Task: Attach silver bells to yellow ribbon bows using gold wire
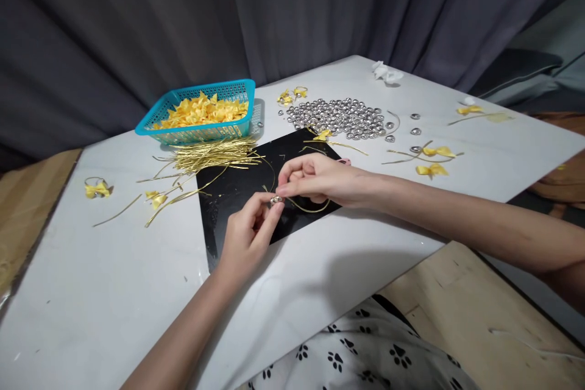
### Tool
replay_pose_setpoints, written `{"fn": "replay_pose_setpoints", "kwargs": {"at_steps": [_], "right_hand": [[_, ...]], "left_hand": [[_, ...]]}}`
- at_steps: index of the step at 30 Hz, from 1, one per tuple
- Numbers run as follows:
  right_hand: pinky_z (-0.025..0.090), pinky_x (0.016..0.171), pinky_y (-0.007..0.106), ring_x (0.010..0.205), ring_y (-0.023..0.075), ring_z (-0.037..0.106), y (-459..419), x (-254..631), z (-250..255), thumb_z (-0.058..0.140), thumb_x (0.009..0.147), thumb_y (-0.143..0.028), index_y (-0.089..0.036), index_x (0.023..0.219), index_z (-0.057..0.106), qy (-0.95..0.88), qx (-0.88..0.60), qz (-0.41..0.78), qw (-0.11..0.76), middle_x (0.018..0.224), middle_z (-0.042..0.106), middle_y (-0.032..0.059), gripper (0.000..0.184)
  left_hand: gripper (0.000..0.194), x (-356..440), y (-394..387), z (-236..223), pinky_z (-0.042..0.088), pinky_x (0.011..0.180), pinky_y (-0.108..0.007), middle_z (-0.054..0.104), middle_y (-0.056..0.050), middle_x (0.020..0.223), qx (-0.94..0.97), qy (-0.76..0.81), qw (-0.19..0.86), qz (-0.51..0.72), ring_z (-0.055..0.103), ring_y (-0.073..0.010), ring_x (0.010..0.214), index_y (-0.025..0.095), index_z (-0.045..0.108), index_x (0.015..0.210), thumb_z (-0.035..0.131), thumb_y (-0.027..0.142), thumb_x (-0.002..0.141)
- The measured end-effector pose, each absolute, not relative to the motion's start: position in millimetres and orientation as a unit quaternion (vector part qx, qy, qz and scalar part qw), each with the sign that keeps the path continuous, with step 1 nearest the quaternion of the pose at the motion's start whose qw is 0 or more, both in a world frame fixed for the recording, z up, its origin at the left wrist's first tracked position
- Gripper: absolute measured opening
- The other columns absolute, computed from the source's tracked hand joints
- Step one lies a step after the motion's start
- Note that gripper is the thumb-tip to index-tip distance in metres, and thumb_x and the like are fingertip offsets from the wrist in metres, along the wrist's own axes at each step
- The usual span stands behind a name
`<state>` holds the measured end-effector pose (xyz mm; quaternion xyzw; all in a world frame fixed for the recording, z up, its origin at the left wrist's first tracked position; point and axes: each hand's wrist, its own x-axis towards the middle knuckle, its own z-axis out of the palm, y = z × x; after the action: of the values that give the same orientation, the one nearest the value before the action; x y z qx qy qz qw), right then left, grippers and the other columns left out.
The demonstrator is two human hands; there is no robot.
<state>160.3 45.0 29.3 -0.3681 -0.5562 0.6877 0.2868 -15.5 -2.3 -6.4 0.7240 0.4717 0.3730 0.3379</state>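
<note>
Between the thumb and index finger of my left hand (247, 228) sits a small shiny silver bead (275, 200). My right hand (320, 178) is closed in a pinch right beside it, at a thin gold cord (313, 211) that loops out below the fingers. Exactly where the cord meets the bead is hidden by my fingertips. Both hands are above a black mat (223, 207). At the mat's far edge lies a yellow ribbon bow (322, 134) with gold cord near it.
A blue basket (194, 129) of yellow bows stands at the back left, with a bundle of gold cords (210, 154) before it. Many silver beads (338, 117) lie behind the mat. Loose bows (432, 169) lie right; a looped bow (97, 189) lies left. Crumpled white tissue (386, 72) sits far back.
</note>
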Motion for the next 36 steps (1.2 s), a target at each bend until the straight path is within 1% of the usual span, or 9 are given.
{"fn": "replay_pose_setpoints", "kwargs": {"at_steps": [4,8,13,19,24,27,30,32,36], "right_hand": [[0.004,0.035,0.018,0.038,0.0003,0.012,52.3,174.3,42.1,0.065,0.076,-0.021,-0.015,0.071,0.046,-0.501,-0.384,0.699,0.337,0.047,0.02,-0.0105,0.02],[0.002,0.034,0.018,0.041,0.001,0.009,63.1,193.8,58.0,0.059,0.078,-0.013,-0.015,0.066,0.042,-0.47,-0.385,0.673,0.422,0.053,0.016,-0.0081,0.021],[0.003,0.034,0.018,0.043,0.002,0.008,70.4,212.4,70.8,0.056,0.08,-0.01,-0.015,0.063,0.04,-0.459,-0.401,0.625,0.488,0.054,0.017,-0.0067,0.024],[0.005,0.037,0.018,0.046,0.0023,0.009,68.1,219.4,70.8,0.056,0.08,-0.007,-0.014,0.068,0.045,-0.453,-0.43,0.567,0.537,0.056,0.018,-0.0066,0.018],[0.007,0.035,0.018,0.044,0.0021,0.01,69.3,229.7,77.3,0.056,0.076,-0.003,-0.016,0.06,0.038,-0.419,-0.431,0.53,0.598,0.053,0.018,-0.0066,0.028],[0.007,0.034,0.017,0.042,0.0023,0.007,69.7,239.7,86.8,0.054,0.078,-0.012,-0.015,0.059,0.04,-0.381,-0.439,0.53,0.618,0.054,0.015,-0.006,0.024],[0.009,0.034,0.018,0.041,0.0032,0.008,68.7,246.3,93.4,0.034,0.084,-0.024,-0.013,0.065,0.049,-0.333,-0.462,0.531,0.627,0.054,0.014,-0.0046,0.026],[0.01,0.035,0.018,0.041,0.004,0.009,67.4,247.1,94.3,0.026,0.082,-0.024,-0.013,0.064,0.049,-0.31,-0.466,0.53,0.637,0.054,0.012,-0.0043,0.032],[0.009,0.034,0.019,0.041,0.0046,0.007,63.3,243.4,93.7,0.025,0.081,-0.021,-0.015,0.061,0.043,-0.291,-0.465,0.548,0.631,0.054,0.009,-0.0047,0.027]], "left_hand": [[0.012,-14.5,-2.1,-6.5,0.024,0.045,-0.021,0.038,0.008,0.054,0.757,0.464,0.309,0.34,0.033,-0.0069,0.045,0.018,0.053,0.086,0.047,0.029,0.088],[0.012,-14.0,-1.8,-7.0,0.024,0.044,-0.019,0.035,0.009,0.051,0.781,0.466,0.283,0.305,0.034,-0.0061,0.043,0.018,0.052,0.08,0.048,0.027,0.086],[0.015,-13.5,-1.6,-6.7,0.027,0.047,-0.019,0.036,0.008,0.051,0.801,0.47,0.269,0.255,0.036,-0.0065,0.045,0.018,0.053,0.077,0.048,0.028,0.086],[0.017,-12.1,-1.4,-4.4,0.026,0.048,-0.02,0.037,0.008,0.05,0.803,0.481,0.263,0.236,0.037,-0.0075,0.046,0.018,0.053,0.073,0.047,0.03,0.085],[0.019,-14.0,0.7,-1.8,0.031,0.055,-0.024,0.047,0.003,0.058,0.814,0.48,0.219,0.243,0.044,-0.0118,0.058,0.018,0.052,0.067,0.049,0.027,0.083],[0.017,-17.0,2.6,-1.5,0.035,0.061,-0.026,0.053,0.0,0.066,0.818,0.471,0.213,0.254,0.048,-0.0141,0.066,0.018,0.052,0.068,0.049,0.026,0.083],[0.016,-18.7,3.2,-1.9,0.036,0.063,-0.026,0.055,0.0,0.069,0.815,0.471,0.22,0.256,0.05,-0.0142,0.068,0.018,0.053,0.07,0.05,0.026,0.083],[0.016,-19.4,3.2,-2.3,0.036,0.062,-0.026,0.055,0.0,0.07,0.811,0.478,0.225,0.249,0.051,-0.0138,0.068,0.018,0.053,0.071,0.05,0.026,0.084],[0.016,-23.3,5.6,-2.8,0.039,0.068,-0.027,0.057,-0.001,0.079,0.805,0.49,0.222,0.248,0.054,-0.0147,0.073,0.019,0.055,0.074,0.049,0.028,0.085]]}}
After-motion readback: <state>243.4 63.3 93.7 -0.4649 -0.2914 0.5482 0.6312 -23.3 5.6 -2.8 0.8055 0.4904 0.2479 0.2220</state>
